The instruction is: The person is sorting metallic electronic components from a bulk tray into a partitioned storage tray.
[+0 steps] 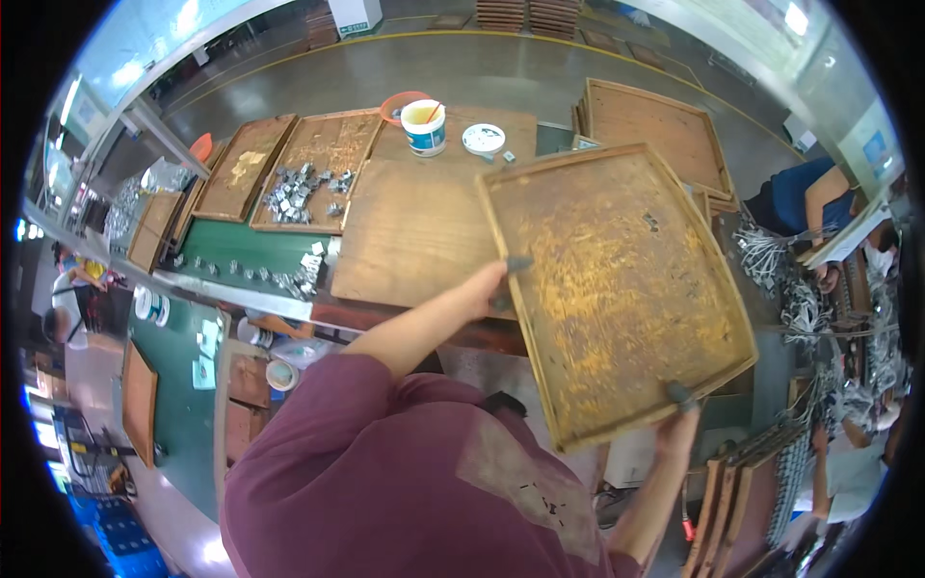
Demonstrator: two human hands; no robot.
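A shallow wooden tray (617,299) with a raised rim and a scuffed, yellowed base is lifted and tilted in front of me on the right. My left hand (493,285) grips its left rim, the grey-covered thumb lying over the edge. Near the tray's lower right corner, my right hand (677,420) clasps the bottom rim, again with a grey-covered thumb on top. The other fingers of both hands are mostly hidden behind the tray. To its left, a bare plywood board (414,226) lies on the worktable.
A white bucket (424,128) and its round lid (484,139) stand at the board's far side. Small metal parts (294,193) fill a tray on the left, with more on the green surface (231,246). Another wooden tray (655,135) leans behind. Co-workers sit at right among cable bundles (805,303).
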